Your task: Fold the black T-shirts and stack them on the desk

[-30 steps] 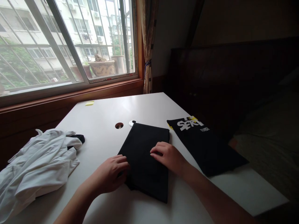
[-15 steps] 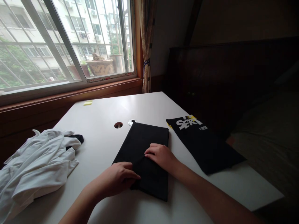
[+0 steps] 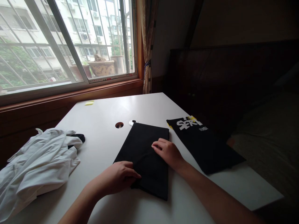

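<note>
A plain black cloth (image 3: 144, 149), folded into a flat rectangle, lies on the white table (image 3: 102, 137) in front of me. My left hand (image 3: 122, 175) is closed at its lower left edge, its fingertips on the fabric; any cloth pinched there is hidden. Over the right part of the cloth is my right hand (image 3: 168, 152), fingers curled together with nothing visible between them. To the right lies a second folded black cloth (image 3: 207, 149) with white and yellow print. A crumpled white garment (image 3: 44, 168) with a black part rests at the left.
Behind the cloth are a round hole (image 3: 119, 125) and a silver ring (image 3: 133, 122) in the tabletop. Yellow paper (image 3: 89, 102) lies near the far left edge. A window, a tied curtain (image 3: 147, 68) and dark furniture stand beyond.
My right hand has moved right and slightly away from me over the black cloth, and the crease by its fingers looks flatter. My left hand has stayed nearly in place.
</note>
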Demonstrator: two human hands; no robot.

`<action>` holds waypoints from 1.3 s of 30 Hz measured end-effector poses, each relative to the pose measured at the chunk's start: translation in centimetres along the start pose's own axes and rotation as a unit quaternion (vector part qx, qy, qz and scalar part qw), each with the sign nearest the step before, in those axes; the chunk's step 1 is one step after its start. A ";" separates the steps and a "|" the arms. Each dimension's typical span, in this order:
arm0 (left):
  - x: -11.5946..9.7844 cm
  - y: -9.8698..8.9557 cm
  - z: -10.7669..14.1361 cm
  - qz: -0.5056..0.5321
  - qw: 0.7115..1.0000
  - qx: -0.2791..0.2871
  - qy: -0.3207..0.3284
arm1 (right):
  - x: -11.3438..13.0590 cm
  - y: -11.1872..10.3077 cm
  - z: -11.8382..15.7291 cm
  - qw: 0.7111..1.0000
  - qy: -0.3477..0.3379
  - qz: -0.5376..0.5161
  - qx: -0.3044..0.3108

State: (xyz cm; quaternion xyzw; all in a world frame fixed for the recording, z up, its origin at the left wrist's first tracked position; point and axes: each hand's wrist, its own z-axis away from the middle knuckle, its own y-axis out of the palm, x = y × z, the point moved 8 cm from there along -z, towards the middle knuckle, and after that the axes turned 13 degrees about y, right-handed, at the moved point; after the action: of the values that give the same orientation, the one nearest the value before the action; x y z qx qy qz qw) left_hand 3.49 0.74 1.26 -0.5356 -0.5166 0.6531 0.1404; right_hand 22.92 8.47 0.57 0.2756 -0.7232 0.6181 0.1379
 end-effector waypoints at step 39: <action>0.0 0.0 0.0 -0.014 1.000 -0.002 0.007 | -2.4 -1.9 -0.7 0.989 0.040 -0.106 -0.090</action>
State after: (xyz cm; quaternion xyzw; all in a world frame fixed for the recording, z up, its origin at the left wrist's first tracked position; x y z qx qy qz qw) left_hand 3.51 0.68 1.25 -0.5330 -0.5248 0.6461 0.1520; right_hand 25.83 9.52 1.00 0.3122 -0.7365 0.5426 0.2561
